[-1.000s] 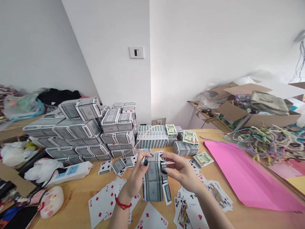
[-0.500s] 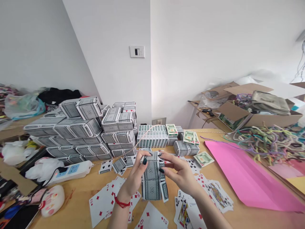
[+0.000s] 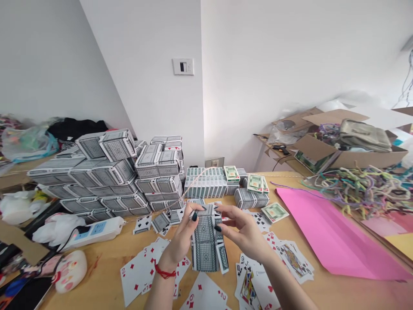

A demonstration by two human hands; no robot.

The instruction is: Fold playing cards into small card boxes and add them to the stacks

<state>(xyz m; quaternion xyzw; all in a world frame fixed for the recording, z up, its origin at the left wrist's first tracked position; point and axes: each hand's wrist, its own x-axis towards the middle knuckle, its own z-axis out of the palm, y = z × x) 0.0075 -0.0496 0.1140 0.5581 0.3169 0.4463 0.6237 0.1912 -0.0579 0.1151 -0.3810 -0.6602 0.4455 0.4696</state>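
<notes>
Between my hands is a block built of folded playing cards [image 3: 205,249], grey patterned backs outward. One folded flap sticks out at its lower right side. My left hand [image 3: 181,232] grips the block's upper left, thumb on the front face and fingers over the top edge. At the upper right, my right hand [image 3: 240,226] pinches the edge with thumb and fingers around a folded part. Loose playing cards lie face up near my wrists: diamonds [image 3: 137,271] on the left, and picture cards and others [image 3: 248,288] on the right.
Stacked card blocks [image 3: 97,172] stand at the back left. Boxed decks [image 3: 205,183] and green card packs [image 3: 258,184] sit behind my hands. A power strip [image 3: 97,234] lies left, pink paper [image 3: 322,237] right, with tangled yarn [image 3: 364,189] and a cardboard box [image 3: 361,159] beyond.
The view has shifted slightly. My right fingers have moved a little on the block's upper right edge; both hands keep hold of it.
</notes>
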